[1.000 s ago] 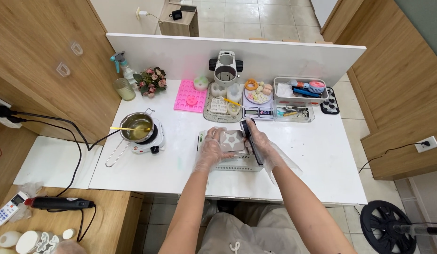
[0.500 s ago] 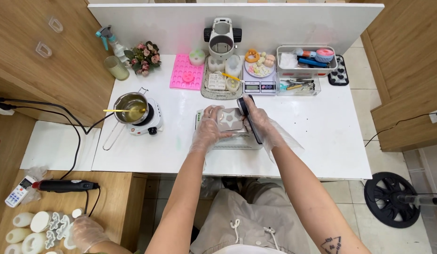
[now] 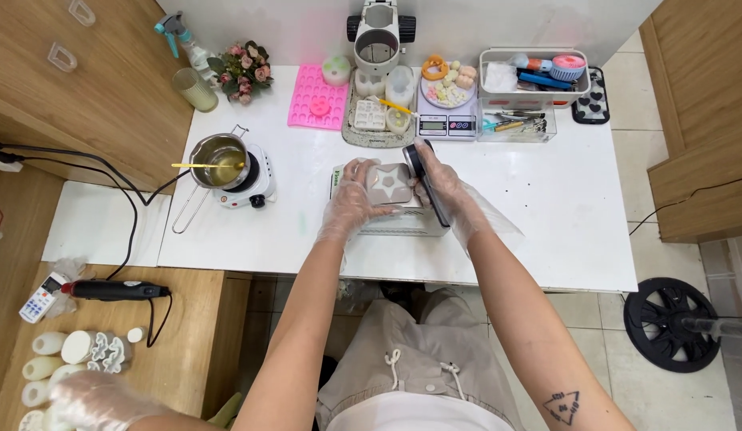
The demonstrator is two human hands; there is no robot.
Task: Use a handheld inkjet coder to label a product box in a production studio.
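The gloved left hand (image 3: 351, 203) grips a grey star mould (image 3: 388, 183) over a tray (image 3: 395, 223); the right hand (image 3: 443, 187) clasps a dark scraper (image 3: 427, 179) just right of it.

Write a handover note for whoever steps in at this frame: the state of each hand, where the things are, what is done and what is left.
Left hand, in a clear glove, grips the left edge of a grey star-shaped mould.
Right hand, also gloved, holds a dark flat tool against the mould's right side.
The mould sits over a white tray at mid-table.
A small metal pot with yellowish liquid and a yellow stirrer stands on a white hotplate to the left.
Done: mould out, on the tray.
Left: the mould looks unfilled; whether the liquid is ready, I cannot tell.
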